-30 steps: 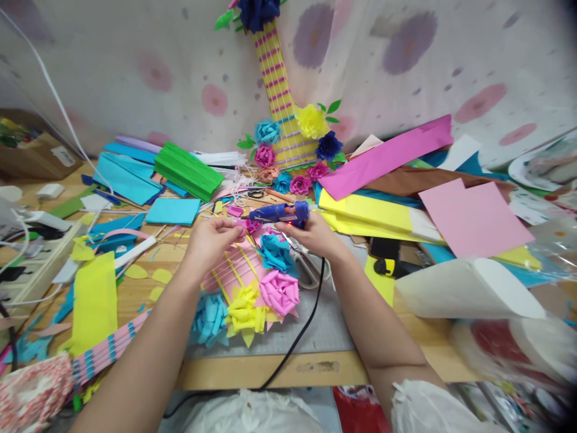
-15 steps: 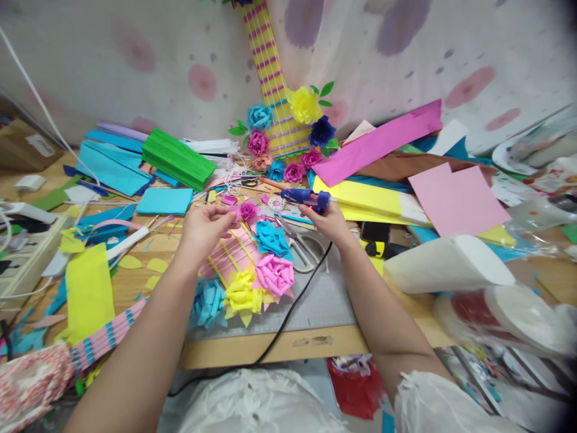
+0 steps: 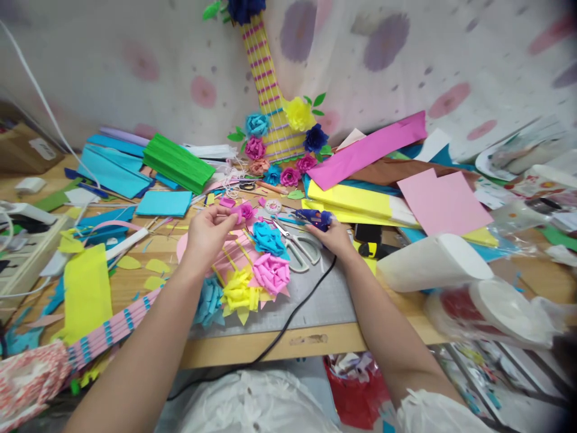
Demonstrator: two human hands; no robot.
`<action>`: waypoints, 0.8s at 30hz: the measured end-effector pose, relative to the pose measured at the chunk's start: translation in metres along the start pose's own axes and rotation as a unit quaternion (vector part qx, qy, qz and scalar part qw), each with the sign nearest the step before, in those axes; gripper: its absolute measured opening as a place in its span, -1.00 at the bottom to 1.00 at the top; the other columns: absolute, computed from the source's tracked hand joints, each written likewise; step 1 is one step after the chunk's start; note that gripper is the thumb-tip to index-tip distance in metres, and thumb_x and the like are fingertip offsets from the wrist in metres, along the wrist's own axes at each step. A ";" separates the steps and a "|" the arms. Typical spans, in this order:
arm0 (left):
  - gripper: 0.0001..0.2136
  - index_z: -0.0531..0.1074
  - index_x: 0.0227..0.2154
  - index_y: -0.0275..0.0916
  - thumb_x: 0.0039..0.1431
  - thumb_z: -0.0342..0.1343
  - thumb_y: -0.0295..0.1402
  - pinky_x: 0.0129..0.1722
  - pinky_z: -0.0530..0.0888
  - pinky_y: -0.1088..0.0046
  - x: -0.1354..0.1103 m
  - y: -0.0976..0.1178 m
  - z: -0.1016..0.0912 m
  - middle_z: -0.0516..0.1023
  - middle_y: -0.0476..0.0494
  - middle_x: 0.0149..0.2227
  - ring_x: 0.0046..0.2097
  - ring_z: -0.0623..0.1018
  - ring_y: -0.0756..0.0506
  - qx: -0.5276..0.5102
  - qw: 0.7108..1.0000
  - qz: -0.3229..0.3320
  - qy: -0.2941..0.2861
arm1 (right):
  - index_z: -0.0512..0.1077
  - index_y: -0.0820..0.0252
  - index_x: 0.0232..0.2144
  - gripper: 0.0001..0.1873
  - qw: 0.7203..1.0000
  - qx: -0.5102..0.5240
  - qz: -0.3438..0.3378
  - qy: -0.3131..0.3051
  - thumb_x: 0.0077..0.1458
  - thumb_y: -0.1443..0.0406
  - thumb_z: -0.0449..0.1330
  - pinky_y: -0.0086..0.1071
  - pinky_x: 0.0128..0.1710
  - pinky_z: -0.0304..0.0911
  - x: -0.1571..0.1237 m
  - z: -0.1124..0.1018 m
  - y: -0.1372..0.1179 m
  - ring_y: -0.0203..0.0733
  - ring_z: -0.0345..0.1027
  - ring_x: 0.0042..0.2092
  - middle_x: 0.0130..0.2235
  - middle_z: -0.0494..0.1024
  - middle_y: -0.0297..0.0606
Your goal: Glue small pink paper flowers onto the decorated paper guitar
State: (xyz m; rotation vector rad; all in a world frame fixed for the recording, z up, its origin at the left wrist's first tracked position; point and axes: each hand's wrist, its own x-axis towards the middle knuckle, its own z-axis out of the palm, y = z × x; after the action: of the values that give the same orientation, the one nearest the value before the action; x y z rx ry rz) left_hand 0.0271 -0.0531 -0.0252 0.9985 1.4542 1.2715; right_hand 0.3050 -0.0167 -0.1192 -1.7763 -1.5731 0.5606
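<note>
Between the fingertips of my left hand (image 3: 210,231) is a small magenta paper flower (image 3: 246,210), above the upper end of a pink paper guitar body (image 3: 232,255). Blue, pink and yellow paper flowers ring that body, among them a pink one (image 3: 271,273) and a yellow one (image 3: 241,293). My right hand (image 3: 334,236) is closed around a blue glue gun (image 3: 313,219), its nozzle pointing left and its black cord running down over the table edge. A pair of scissors (image 3: 303,249) lies on the grey mat just below the glue gun.
A yellow paper guitar (image 3: 270,90) with flowers leans against the back curtain. Crepe paper, including a green stack (image 3: 179,161) and a magenta strip (image 3: 369,150), lies along the back. White rolls (image 3: 430,264) stand to the right, and a striped guitar neck (image 3: 112,325) extends at lower left.
My right hand has lowered the glue gun slightly and moved it right, away from the flower. The left hand still holds the magenta flower in nearly the same place. The view has shifted a little.
</note>
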 end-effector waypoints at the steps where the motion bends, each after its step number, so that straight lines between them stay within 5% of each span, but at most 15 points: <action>1: -0.78 0.39 -0.47 -0.27 -0.20 0.26 -0.31 -0.53 0.47 0.52 0.000 -0.001 0.000 0.53 -0.03 -0.53 -0.41 0.58 -0.07 -0.005 1.000 0.002 0.004 | 0.41 0.26 -0.09 -0.31 0.999 0.000 -0.023 0.030 -0.19 -0.07 0.28 -0.13 -0.15 0.31 -0.001 -0.005 -0.004 -0.01 0.42 -0.18 -0.18 0.55 -0.05; 5: -0.76 0.42 -0.46 -0.26 -0.22 0.28 -0.27 -0.46 0.46 0.51 0.004 -0.004 -0.001 0.53 -0.02 -0.48 -0.38 0.53 -0.03 -0.013 0.999 0.035 0.033 | 0.35 0.22 -0.10 -0.38 0.963 -0.020 -0.116 0.242 -0.15 -0.01 0.28 -0.07 -0.03 0.21 -0.008 -0.027 -0.033 -0.05 0.32 -0.14 -0.12 0.47 -0.09; 7: -0.76 0.45 -0.49 -0.26 -0.24 0.30 -0.26 -0.44 0.43 0.52 0.007 -0.006 0.000 0.51 -0.01 -0.47 -0.41 0.49 0.01 -0.007 0.998 0.052 0.045 | 0.37 0.19 -0.19 -0.53 0.952 0.000 -0.143 0.271 -0.10 0.03 0.26 -0.11 -0.05 0.21 -0.011 -0.031 -0.054 -0.08 0.31 -0.17 -0.20 0.47 -0.14; 9: -0.78 0.47 -0.52 -0.26 -0.26 0.31 -0.27 -0.40 0.40 0.52 0.009 -0.006 0.003 0.50 0.00 -0.49 -0.42 0.45 0.03 -0.013 0.997 0.064 0.052 | 0.39 0.17 -0.30 -0.69 0.967 0.070 -0.154 0.188 -0.02 0.09 0.21 -0.21 -0.15 0.25 -0.013 -0.025 -0.079 -0.17 0.31 -0.26 -0.27 0.48 -0.21; 11: -0.79 0.48 -0.55 -0.26 -0.28 0.32 -0.28 -0.35 0.38 0.50 0.010 -0.005 0.007 0.50 0.01 -0.50 -0.41 0.45 0.03 -0.037 0.996 0.064 0.048 | 0.40 0.17 -0.38 -0.77 0.976 0.159 -0.147 0.036 0.00 0.13 0.18 -0.29 -0.25 0.26 -0.014 -0.010 -0.102 -0.23 0.33 -0.31 -0.31 0.50 -0.24; 14: -0.80 0.50 -0.57 -0.25 -0.30 0.34 -0.28 -0.30 0.37 0.48 0.009 -0.002 0.012 0.51 0.01 -0.52 -0.40 0.46 0.01 -0.075 0.996 0.039 0.021 | 0.42 0.18 -0.32 -0.71 0.945 0.261 -0.130 -0.152 -0.07 0.13 0.25 -0.36 -0.32 0.27 -0.013 0.019 -0.130 -0.28 0.35 -0.34 -0.29 0.52 -0.26; 19: -0.79 0.52 -0.56 -0.23 -0.30 0.35 -0.26 -0.31 0.34 0.49 0.009 0.000 0.012 0.54 0.00 -0.50 -0.39 0.45 0.01 -0.111 0.994 0.012 -0.015 | 0.40 0.19 -0.38 -0.71 0.908 0.343 -0.097 -0.220 -0.09 0.11 0.25 -0.36 -0.28 0.29 -0.010 0.046 -0.150 -0.30 0.37 -0.35 -0.36 0.50 -0.30; 24: -0.75 0.50 -0.57 -0.24 -0.37 0.35 -0.24 -0.39 0.27 0.49 0.012 0.000 0.011 0.50 0.02 -0.53 -0.46 0.38 0.04 -0.105 0.994 -0.016 -0.003 | 0.27 0.12 -0.34 -0.67 0.905 0.378 -0.103 -0.163 -0.15 0.16 0.28 -0.36 -0.27 0.29 -0.009 0.054 -0.147 -0.29 0.39 -0.32 -0.36 0.49 -0.37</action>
State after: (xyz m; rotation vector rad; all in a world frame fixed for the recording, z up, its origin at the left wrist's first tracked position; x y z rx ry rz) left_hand 0.0345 -0.0390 -0.0274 0.8346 1.2970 1.3651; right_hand 0.1651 -0.0100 -0.0486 -0.9495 -1.4381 1.2146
